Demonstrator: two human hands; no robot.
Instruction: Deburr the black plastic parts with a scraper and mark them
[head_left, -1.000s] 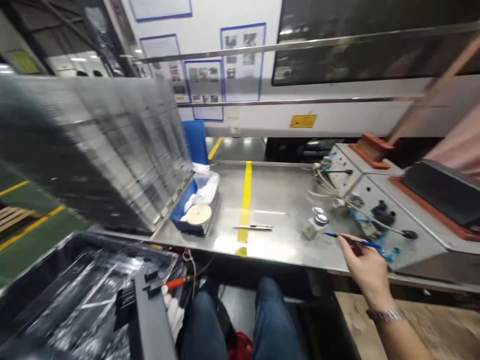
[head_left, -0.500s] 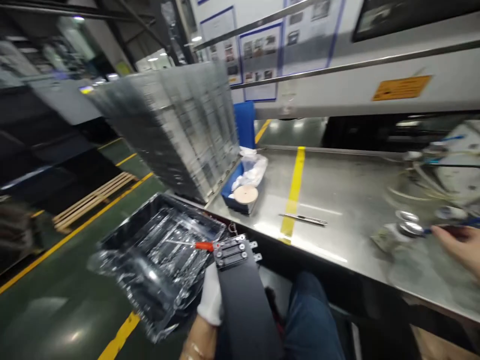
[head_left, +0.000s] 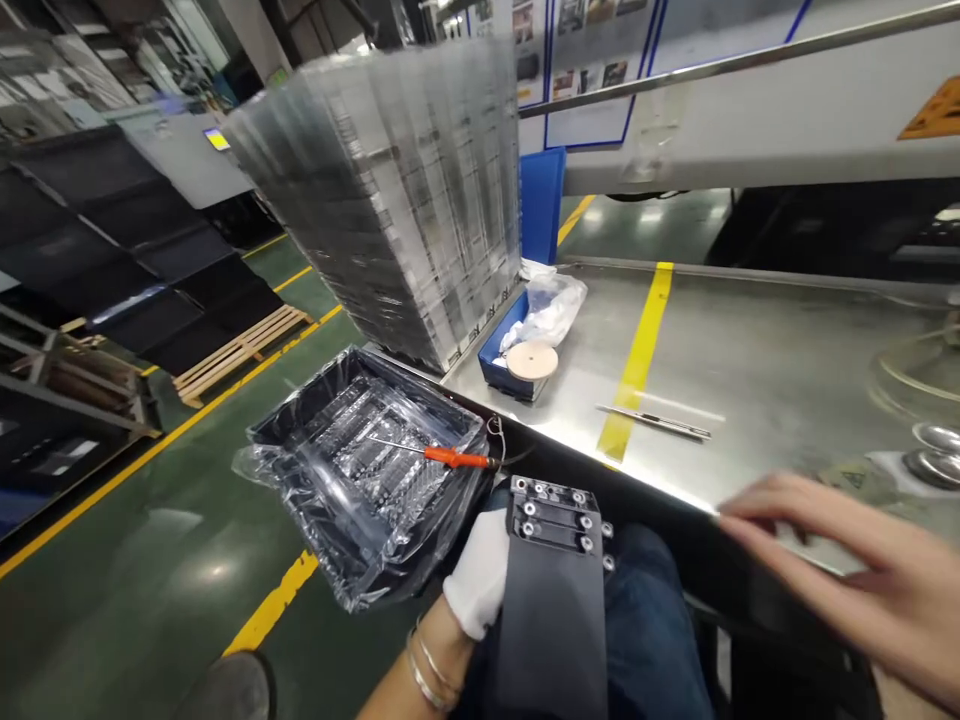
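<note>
My left hand (head_left: 474,585), with white cloth over the fingers and bangles on the wrist, grips a long black panel (head_left: 555,610) that lies over my lap. The panel's far end carries rows of small silver screws. My right hand (head_left: 855,575) hovers bare and blurred over the front edge of the steel table (head_left: 750,360), fingers stretched out and apart, holding nothing. An orange-handled screwdriver (head_left: 450,457) rests across the rim of a black bin lined with clear plastic (head_left: 360,465), just left of the panel.
A tall stack of clear plastic trays (head_left: 405,190) stands on the table's left end. Beside it sits a blue box (head_left: 499,350) with a round tan disc (head_left: 531,360) and a plastic bag. Metal tweezers (head_left: 652,422) lie by a yellow stripe. Wooden pallets rest on the green floor.
The view has swung left and down. My right hand has let go of the blue pen and moved in over the table edge. The black panel sits higher across my lap.
</note>
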